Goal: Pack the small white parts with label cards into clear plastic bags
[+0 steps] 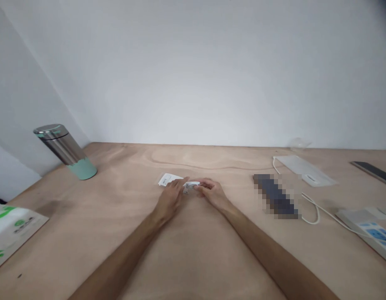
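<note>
Near the middle of the table, my right hand (214,193) is closed in a pinch on the right end of a small white object (192,183). Its kind is too small to make out; something clear, like thin plastic, shows just below it. My left hand (171,198) has its fingers together against the object's left end, and the fingertips are partly hidden. Just behind the left fingers lies a white card with small dark print (166,179), seemingly in a clear sleeve. Part of the card is covered by that hand.
A steel and mint-green bottle (69,150) stands at the left. A white and green bag (18,229) lies front left. To the right are a blurred-out dark item (275,198), a white cable (317,214), a clear pouch (308,168), a phone (372,171) and a blue-printed packet (367,227).
</note>
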Motion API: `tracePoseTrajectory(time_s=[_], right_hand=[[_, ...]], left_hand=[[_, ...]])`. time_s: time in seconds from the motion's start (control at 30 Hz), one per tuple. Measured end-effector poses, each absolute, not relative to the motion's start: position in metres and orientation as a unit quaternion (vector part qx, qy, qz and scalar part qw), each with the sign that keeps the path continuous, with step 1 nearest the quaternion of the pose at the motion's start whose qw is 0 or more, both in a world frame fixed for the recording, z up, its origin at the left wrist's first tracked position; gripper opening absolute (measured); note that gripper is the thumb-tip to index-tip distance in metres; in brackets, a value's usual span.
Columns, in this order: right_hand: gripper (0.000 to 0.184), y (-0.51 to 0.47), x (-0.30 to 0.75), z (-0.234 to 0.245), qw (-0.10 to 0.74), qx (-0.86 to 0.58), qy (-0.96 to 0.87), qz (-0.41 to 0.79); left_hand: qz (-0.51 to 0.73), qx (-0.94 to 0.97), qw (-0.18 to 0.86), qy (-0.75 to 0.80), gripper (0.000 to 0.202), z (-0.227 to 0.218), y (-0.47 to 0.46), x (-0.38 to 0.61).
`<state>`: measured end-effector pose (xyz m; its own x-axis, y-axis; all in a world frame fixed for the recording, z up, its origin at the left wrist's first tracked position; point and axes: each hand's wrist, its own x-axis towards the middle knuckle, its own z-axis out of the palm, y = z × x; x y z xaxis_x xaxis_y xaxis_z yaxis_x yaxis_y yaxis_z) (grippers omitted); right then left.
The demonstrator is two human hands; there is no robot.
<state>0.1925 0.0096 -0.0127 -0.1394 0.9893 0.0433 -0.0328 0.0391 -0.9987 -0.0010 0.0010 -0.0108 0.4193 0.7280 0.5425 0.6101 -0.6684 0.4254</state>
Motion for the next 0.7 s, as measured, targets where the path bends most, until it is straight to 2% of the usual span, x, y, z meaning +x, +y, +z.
tracePoseTrajectory(time_s=[0.17, 0.33, 0.5, 0.7], right_hand=[[0.036, 0.01, 0.195, -0.012, 0.479, -0.44, -0.509, 0.564], [0.051, 0.012, 0.196, -0.015, 0.514, -0.418, -0.486, 0.57], [0.045, 0.013, 0.196, -0.015, 0.508, -0.42, -0.494, 0.566], [0.034, 0.01, 0.195, -0.01, 0.494, -0.428, -0.498, 0.569]], left_hand=[[0.409, 0.797, 0.13, 0.425, 0.038, -0.01, -0.006, 0.006], [0.419, 0.809, 0.152, 0.383, 0.036, -0.005, -0.009, 0.008], [0.387, 0.827, 0.134, 0.384, 0.037, -0.003, -0.009, 0.01], [0.339, 0.841, 0.087, 0.413, 0.025, -0.007, -0.006, 0.014]])
